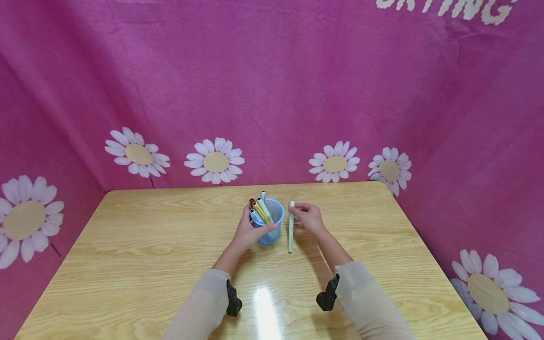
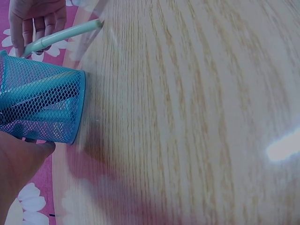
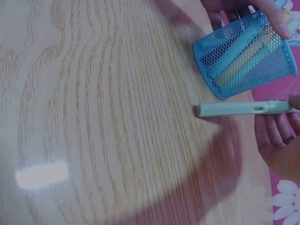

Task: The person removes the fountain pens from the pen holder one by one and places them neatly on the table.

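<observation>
A blue mesh pen cup (image 1: 275, 225) with several pens (image 1: 260, 210) leaning in it stands near the table's middle. My left hand (image 1: 250, 232) grips the cup from its left side, thumb across the front near the rim. Just right of the cup, my right hand (image 1: 309, 217) pinches a pale green pen (image 1: 291, 231) near its top end. In the right wrist view the pale green pen (image 3: 234, 108) is upright beside the cup (image 3: 243, 56), with its lower end close to the tabletop; whether it touches is hard to tell.
The wood-grain table (image 1: 148, 264) reaches back to a pink cloth wall (image 1: 272, 94) printed with daisies. Cloth also hangs at the left and right sides. Black wrist cameras (image 1: 233, 300) sit at both sleeves.
</observation>
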Action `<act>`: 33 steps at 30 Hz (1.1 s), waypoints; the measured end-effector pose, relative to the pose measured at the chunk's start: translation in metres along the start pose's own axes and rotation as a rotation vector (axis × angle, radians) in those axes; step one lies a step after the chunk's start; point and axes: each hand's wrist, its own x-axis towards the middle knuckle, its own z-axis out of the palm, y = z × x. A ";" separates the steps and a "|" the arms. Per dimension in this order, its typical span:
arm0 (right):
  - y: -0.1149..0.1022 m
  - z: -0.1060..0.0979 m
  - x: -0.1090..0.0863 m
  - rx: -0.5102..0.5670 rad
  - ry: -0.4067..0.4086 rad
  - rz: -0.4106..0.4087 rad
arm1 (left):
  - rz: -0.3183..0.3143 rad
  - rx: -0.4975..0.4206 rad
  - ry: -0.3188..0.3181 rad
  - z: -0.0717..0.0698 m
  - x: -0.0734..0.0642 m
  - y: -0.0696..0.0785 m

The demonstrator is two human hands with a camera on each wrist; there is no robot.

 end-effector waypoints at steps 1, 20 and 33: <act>0.000 0.000 0.000 -0.004 -0.002 0.000 | -0.004 -0.003 -0.003 0.000 -0.001 0.001; 0.012 0.003 0.007 -0.050 0.005 0.022 | -0.003 -0.023 -0.002 0.000 0.002 -0.001; 0.030 0.006 0.009 -0.078 0.124 0.006 | -0.036 -0.007 -0.036 -0.005 -0.017 0.028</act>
